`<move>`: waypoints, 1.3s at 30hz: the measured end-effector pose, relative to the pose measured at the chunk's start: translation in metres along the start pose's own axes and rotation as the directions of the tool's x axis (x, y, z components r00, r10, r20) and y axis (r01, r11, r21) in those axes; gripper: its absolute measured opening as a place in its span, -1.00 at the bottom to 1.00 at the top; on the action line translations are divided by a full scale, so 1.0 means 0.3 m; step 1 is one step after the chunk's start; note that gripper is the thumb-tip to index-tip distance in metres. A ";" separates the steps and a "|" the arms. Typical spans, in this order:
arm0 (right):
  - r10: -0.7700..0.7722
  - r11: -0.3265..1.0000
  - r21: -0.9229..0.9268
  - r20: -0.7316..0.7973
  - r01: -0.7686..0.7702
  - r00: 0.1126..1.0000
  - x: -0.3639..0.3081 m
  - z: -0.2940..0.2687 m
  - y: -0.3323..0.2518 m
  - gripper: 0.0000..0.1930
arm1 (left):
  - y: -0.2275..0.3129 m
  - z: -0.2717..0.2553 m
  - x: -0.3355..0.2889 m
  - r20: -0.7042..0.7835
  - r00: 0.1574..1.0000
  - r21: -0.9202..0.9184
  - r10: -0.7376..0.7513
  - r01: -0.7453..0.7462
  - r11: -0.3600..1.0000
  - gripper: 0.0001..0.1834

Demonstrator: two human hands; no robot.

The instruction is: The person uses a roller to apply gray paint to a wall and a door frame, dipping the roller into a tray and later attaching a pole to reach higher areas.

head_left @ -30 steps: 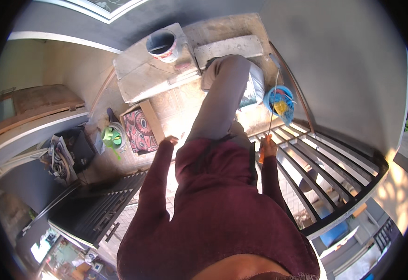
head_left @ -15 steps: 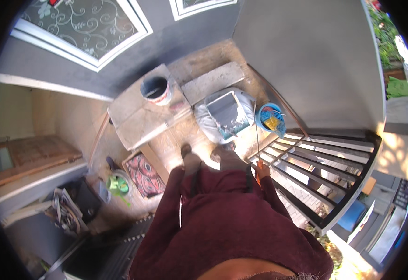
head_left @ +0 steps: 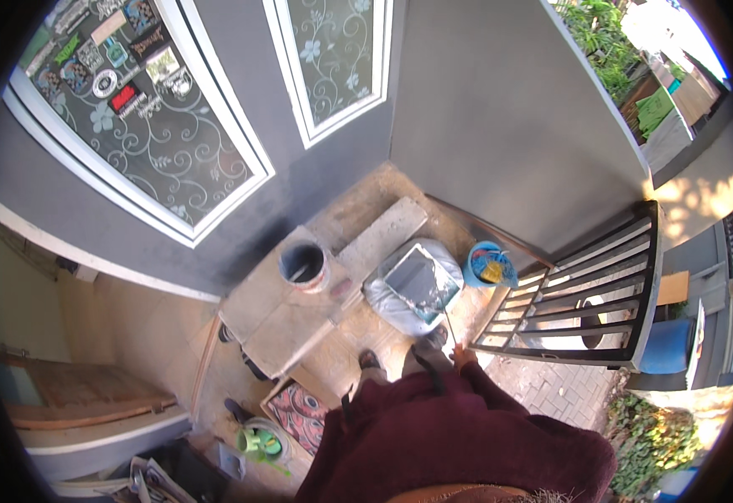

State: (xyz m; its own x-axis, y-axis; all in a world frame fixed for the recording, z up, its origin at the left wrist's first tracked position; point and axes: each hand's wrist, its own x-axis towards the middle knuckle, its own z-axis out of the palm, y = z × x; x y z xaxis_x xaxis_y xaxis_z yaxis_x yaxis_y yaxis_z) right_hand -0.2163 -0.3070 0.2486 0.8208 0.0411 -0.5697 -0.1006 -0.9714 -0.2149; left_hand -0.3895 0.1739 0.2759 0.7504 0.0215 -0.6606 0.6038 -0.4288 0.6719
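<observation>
My right hand [head_left: 465, 355] is closed around the handle end of a long thin rod [head_left: 449, 325], whose far end reaches to the near edge of a paint-smeared rectangular tray [head_left: 423, 281]. That tray has a white rim and rests on a pale plastic-covered bundle [head_left: 383, 303] in front of my feet. Beside it on the right stands a blue bucket [head_left: 474, 272] holding a yellow piece and blue netting. A white bucket with a dark inside [head_left: 306, 272] sits on the concrete step to the left. My left hand is hidden behind my body and sleeve.
A black metal railing [head_left: 589, 289] runs along the right. Grey walls [head_left: 501, 126] and white-framed windows [head_left: 270, 172] stand ahead. A raised concrete step [head_left: 278, 331] lies left of my feet, with a patterned mat [head_left: 299, 417] and green items [head_left: 262, 442] nearer me.
My view has tilted up and swung, showing more wall and window. The rod pointed away past the tray's right side before; now its end is at the tray's near edge.
</observation>
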 end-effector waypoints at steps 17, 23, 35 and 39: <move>-0.232 0.972 -0.027 0.036 0.233 0.972 0.297 -0.400 -0.439 -0.27 | 0.600 -0.591 0.231 -0.419 0.881 -0.128 0.220 -0.297 0.946 -0.75; -0.355 0.926 0.088 -0.123 0.367 0.927 0.415 -0.938 -0.778 -0.27 | 0.860 -0.677 0.099 -0.587 0.759 -0.157 0.282 -0.447 0.880 -0.74; -0.462 0.811 0.276 -0.240 0.517 0.854 0.237 -0.968 -0.988 -0.27 | 1.227 -0.917 -0.157 -0.712 0.538 -0.080 0.451 -0.700 0.709 -0.73; -0.445 0.786 0.347 -0.257 0.512 0.858 0.160 -0.886 -1.029 -0.27 | 1.299 -0.970 -0.200 -0.698 0.547 -0.118 0.463 -0.725 0.679 -0.72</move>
State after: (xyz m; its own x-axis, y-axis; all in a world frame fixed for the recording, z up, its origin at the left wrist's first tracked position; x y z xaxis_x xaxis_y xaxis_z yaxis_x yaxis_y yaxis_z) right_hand 0.0035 -0.0671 0.4983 0.8932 0.4078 -0.1892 0.1463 -0.6616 -0.7355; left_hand -0.1209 0.2682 0.6747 0.8772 0.4438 0.1833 -0.1022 -0.2004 0.9744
